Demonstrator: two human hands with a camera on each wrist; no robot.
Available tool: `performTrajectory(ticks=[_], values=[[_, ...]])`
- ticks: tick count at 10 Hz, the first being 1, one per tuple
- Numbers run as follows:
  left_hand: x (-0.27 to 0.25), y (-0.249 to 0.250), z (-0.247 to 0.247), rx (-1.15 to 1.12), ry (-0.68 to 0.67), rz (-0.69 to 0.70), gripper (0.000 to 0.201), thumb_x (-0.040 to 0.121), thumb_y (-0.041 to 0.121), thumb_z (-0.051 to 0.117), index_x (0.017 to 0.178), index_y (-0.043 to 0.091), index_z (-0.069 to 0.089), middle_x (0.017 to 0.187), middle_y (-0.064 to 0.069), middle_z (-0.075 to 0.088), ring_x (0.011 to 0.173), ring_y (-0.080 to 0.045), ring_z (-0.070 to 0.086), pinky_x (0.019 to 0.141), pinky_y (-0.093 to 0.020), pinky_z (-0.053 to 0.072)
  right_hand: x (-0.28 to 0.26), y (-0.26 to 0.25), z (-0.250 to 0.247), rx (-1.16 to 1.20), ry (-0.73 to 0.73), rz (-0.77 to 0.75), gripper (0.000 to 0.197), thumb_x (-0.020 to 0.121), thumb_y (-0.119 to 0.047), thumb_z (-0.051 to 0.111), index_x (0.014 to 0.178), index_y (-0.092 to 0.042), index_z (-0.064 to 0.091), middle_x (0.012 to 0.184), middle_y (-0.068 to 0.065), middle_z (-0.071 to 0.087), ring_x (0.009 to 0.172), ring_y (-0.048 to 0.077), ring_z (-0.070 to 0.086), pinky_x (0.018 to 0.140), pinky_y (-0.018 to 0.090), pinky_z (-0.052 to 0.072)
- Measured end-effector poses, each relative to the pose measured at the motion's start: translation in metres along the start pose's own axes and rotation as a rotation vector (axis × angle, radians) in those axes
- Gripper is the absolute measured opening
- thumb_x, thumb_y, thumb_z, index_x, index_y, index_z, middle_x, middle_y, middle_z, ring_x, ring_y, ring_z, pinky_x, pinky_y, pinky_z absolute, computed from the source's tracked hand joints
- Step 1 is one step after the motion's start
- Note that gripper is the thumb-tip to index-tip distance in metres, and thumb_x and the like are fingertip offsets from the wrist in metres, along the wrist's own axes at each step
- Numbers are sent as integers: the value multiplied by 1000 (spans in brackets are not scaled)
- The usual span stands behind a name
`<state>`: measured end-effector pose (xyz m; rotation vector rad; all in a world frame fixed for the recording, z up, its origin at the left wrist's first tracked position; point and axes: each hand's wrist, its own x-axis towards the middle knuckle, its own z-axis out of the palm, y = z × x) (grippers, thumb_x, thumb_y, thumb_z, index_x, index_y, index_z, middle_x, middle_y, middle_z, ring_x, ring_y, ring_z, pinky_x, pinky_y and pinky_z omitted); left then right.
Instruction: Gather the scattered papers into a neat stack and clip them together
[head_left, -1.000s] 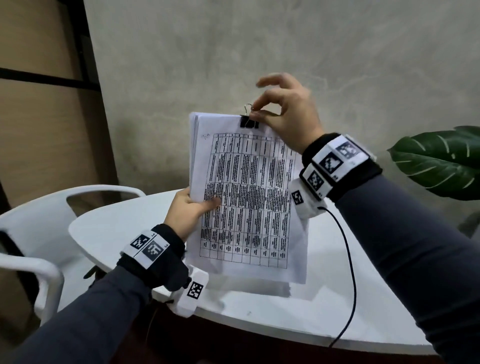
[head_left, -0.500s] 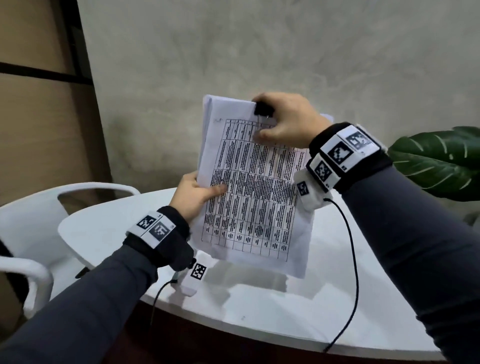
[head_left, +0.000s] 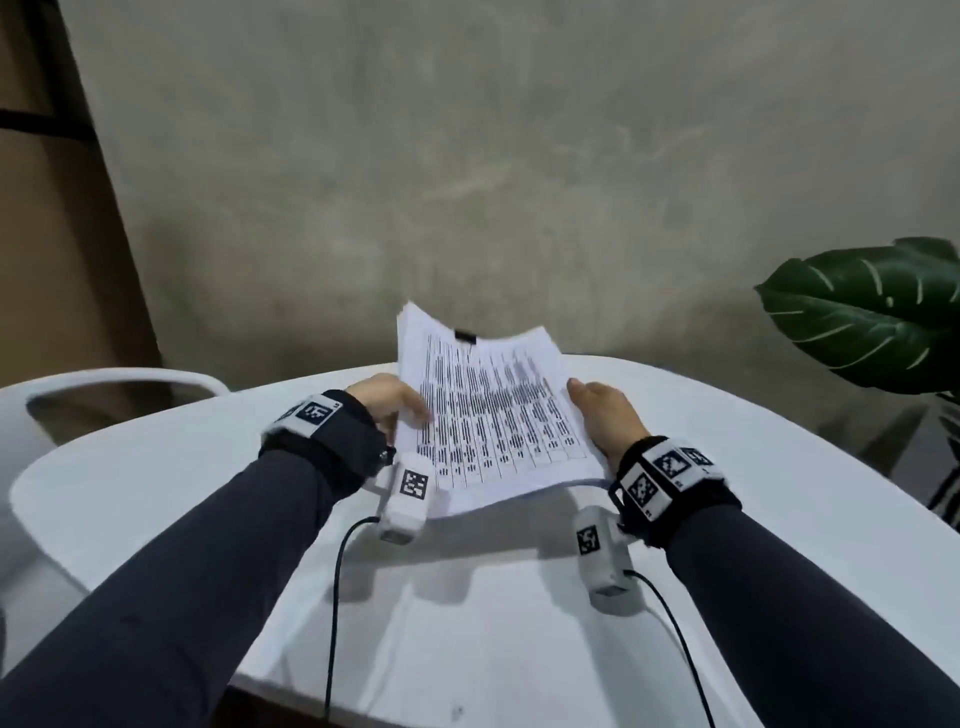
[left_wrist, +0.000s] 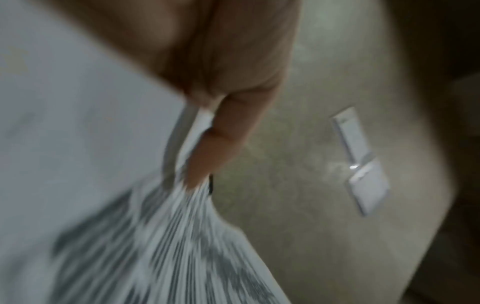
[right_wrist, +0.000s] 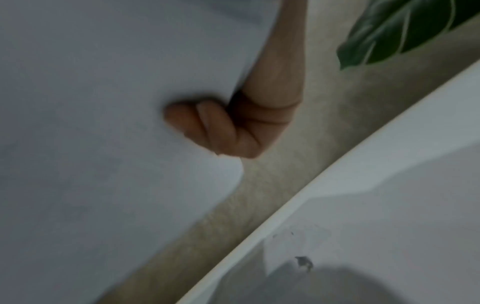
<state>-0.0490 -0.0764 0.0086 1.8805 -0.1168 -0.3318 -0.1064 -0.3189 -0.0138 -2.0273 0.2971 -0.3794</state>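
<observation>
while the stack hangs tilted above the table, both hands have it by the side edges. left hand pinches the left edge, thumb on the printed top sheet, fingers under it going by the left wrist view. right hand grasps the right edge, thumb up along it, fingers curled against the blank underside. black clip sits on the far edge, clamped over the sheets, far end raised higher than the near end. it's blurry, so i can't tell how square the sheets are. chair at left, leaf at right.
</observation>
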Motion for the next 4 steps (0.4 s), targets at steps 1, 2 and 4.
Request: performTrajectory(ticks=[1, 2, 4], values=[[21, -25, -2, 353, -16, -65, 26, 75, -6, 64, 97, 6, 57, 93, -16, 57, 87, -26, 54, 75, -34, 52, 3, 5, 6, -423, -243, 176, 39, 101, -28, 35, 81, 0, 54, 81, 18, 62, 76, 27, 62, 67, 30, 41], [29, -40, -3, 464, -106, -125, 26, 72, -9, 65, 98, -6, 62, 90, -17, 62, 87, -29, 63, 80, -42, 53, -2, 6, 5, -482, -356, 251, 44, 98, -33, 44, 63, -7, 47, 34, 2, 53, 32, 16, 52, 47, 23, 42], [0, -27, -6, 536, -93, -178, 59, 81, 1, 68, 133, 7, 42, 115, -15, 56, 87, -25, 62, 41, -24, 50, -16, 0, -8, -642, -460, 268, 33, 94, -30, 54, 75, -4, 51, 86, 19, 67, 46, 20, 64, 49, 26, 48]])
